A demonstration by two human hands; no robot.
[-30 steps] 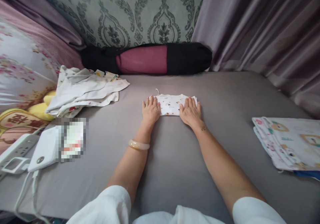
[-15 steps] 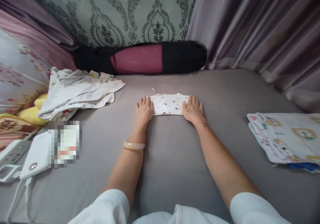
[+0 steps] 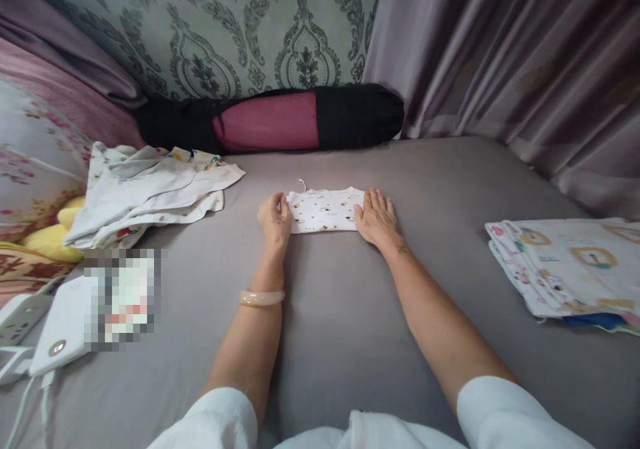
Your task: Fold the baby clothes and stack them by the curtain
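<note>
A small folded white garment (image 3: 324,209) with tiny printed dots lies on the grey bed sheet (image 3: 350,302), a thin string sticking out at its top left. My left hand (image 3: 275,218) has its fingers curled round the garment's left edge, gripping it. My right hand (image 3: 376,218) lies flat, fingers stretched, pressing on the garment's right end. A pale bangle sits on my left wrist.
A heap of loose white clothes (image 3: 150,192) lies at the left. Folded printed cloths (image 3: 570,265) are stacked at the right. A black and pink roll (image 3: 270,121) lines the wall. A white power strip and charger (image 3: 45,325) sit front left. Curtains hang at the right.
My left hand has slid left to the garment's edge and its flat fingers have curled round it. The right hand stays flat. The view has drifted slightly.
</note>
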